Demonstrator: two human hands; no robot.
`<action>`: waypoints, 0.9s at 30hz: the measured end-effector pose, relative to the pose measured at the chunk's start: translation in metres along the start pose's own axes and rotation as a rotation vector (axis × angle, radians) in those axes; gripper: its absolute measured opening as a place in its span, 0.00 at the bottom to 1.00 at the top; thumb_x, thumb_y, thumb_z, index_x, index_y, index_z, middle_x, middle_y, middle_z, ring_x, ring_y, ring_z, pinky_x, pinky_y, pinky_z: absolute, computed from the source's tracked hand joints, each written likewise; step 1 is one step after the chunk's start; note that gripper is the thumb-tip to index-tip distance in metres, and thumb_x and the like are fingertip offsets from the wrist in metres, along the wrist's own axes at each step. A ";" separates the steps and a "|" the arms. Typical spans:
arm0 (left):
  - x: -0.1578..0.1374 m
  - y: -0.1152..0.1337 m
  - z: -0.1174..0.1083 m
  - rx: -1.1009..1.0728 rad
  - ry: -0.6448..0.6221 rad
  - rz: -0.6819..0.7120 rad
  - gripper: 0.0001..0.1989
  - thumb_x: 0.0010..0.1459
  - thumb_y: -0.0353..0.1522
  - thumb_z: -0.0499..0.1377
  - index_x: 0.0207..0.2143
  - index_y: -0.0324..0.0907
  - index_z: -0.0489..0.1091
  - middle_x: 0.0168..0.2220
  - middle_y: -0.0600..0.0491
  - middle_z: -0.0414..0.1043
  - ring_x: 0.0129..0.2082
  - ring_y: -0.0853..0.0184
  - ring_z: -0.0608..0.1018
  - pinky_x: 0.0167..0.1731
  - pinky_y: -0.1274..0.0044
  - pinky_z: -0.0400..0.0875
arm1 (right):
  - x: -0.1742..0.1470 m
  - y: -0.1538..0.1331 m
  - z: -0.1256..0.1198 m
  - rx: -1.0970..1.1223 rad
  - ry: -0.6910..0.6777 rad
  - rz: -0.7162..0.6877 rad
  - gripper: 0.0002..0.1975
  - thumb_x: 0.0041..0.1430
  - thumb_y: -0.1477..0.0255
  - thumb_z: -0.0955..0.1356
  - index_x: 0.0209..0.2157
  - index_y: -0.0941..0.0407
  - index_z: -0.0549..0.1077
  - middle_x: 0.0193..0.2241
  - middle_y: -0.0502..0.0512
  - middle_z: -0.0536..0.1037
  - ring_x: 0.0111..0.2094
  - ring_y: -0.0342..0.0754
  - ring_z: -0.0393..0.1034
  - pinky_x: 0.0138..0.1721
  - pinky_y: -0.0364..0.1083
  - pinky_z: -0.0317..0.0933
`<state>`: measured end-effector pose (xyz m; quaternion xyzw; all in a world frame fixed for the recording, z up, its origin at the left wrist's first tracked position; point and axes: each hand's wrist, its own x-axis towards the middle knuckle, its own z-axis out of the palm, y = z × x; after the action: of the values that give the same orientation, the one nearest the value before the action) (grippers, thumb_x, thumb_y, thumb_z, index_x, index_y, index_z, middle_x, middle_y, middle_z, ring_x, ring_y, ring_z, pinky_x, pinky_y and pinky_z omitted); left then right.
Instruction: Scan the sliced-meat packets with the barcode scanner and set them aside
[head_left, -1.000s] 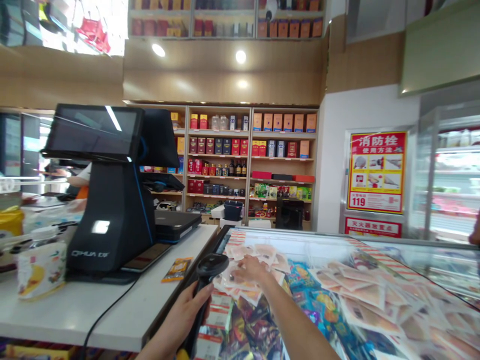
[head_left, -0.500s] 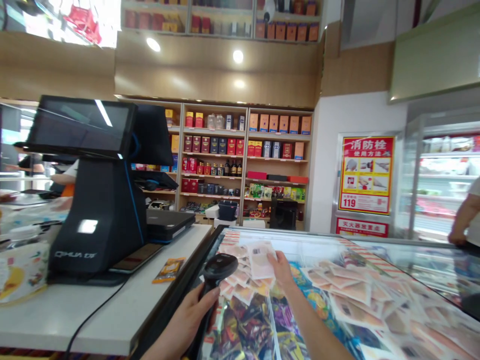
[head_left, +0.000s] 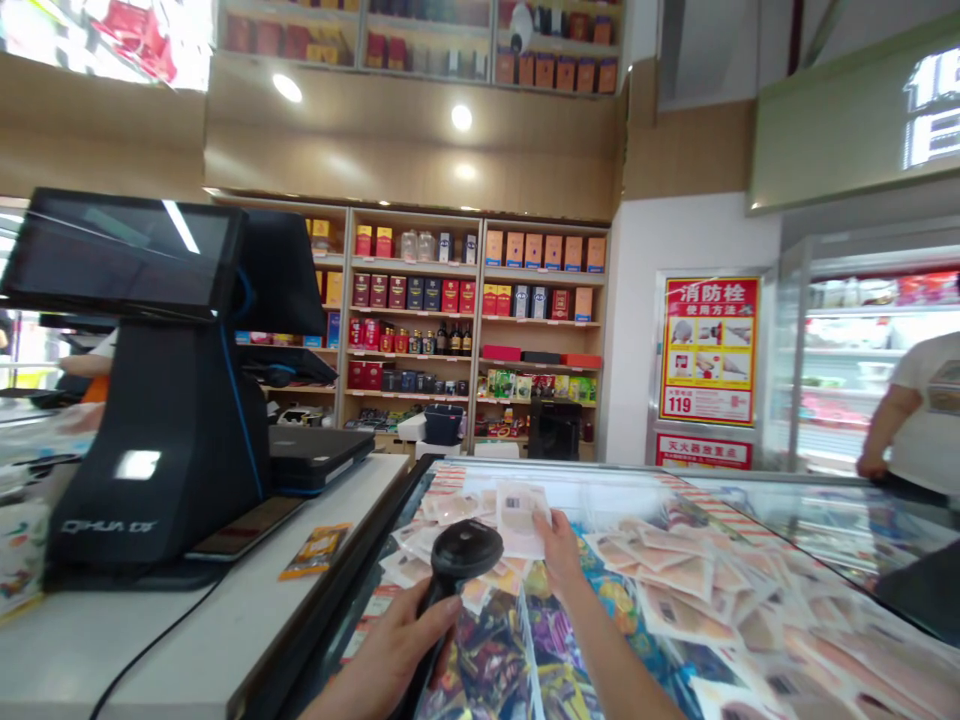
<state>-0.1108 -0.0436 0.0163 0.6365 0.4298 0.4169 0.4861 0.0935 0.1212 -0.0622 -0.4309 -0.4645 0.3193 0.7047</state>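
Observation:
My left hand [head_left: 409, 640] is wrapped round the handle of a black barcode scanner [head_left: 466, 550], its head raised and facing away from me. My right hand [head_left: 557, 552] grips the right edge of a flat whitish packet [head_left: 521, 515], on which a small dark barcode shows. The scanner head is just left of and nearer to me than the packet, and the two look apart. Under both hands, several similar packets [head_left: 409, 565] lie in a loose pile on a glass-topped case [head_left: 600, 483]. Colourful wrapped snacks [head_left: 491, 650] fill the space below them.
A large heap of flat packets [head_left: 690, 570] spreads to the right. On the white counter [head_left: 187, 650] at left stand a black checkout terminal [head_left: 165, 450], a phone [head_left: 244, 528] and an orange snack packet [head_left: 316, 552]. A person [head_left: 919, 410] stands at far right.
The scanner has moved right and closer to the packet in my right hand. My view has turned slightly right, bringing more of the person at far right into sight.

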 end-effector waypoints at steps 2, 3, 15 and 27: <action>0.001 0.001 0.002 0.017 0.000 0.004 0.15 0.48 0.43 0.50 0.22 0.40 0.60 0.13 0.61 0.57 0.15 0.76 0.60 0.19 0.82 0.55 | 0.000 -0.001 -0.002 0.038 0.006 0.025 0.16 0.39 0.60 0.64 0.29 0.56 0.64 0.25 0.51 0.73 0.29 0.47 0.67 0.27 0.42 0.59; 0.002 0.001 0.003 0.020 -0.008 0.008 0.15 0.48 0.43 0.50 0.22 0.40 0.59 0.13 0.61 0.57 0.15 0.76 0.60 0.19 0.82 0.55 | 0.000 -0.002 -0.003 0.040 0.008 0.029 0.16 0.39 0.61 0.64 0.29 0.56 0.65 0.25 0.51 0.73 0.29 0.47 0.67 0.27 0.42 0.59; 0.007 0.001 0.008 -0.014 0.039 0.012 0.15 0.46 0.43 0.52 0.20 0.40 0.58 0.14 0.61 0.57 0.14 0.76 0.59 0.17 0.82 0.55 | -0.009 -0.025 -0.044 -0.218 0.151 -0.086 0.14 0.40 0.62 0.63 0.27 0.58 0.65 0.22 0.53 0.72 0.27 0.47 0.65 0.28 0.43 0.58; 0.007 -0.016 0.034 -0.027 -0.001 0.012 0.13 0.48 0.41 0.51 0.20 0.41 0.59 0.12 0.61 0.58 0.14 0.75 0.60 0.18 0.81 0.55 | -0.047 -0.024 -0.119 -1.081 0.071 -0.081 0.20 0.49 0.65 0.56 0.43 0.56 0.66 0.34 0.59 0.74 0.38 0.54 0.66 0.36 0.49 0.55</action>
<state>-0.0783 -0.0430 -0.0049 0.6327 0.4200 0.4254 0.4922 0.1883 0.0344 -0.0821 -0.7243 -0.5547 -0.0073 0.4095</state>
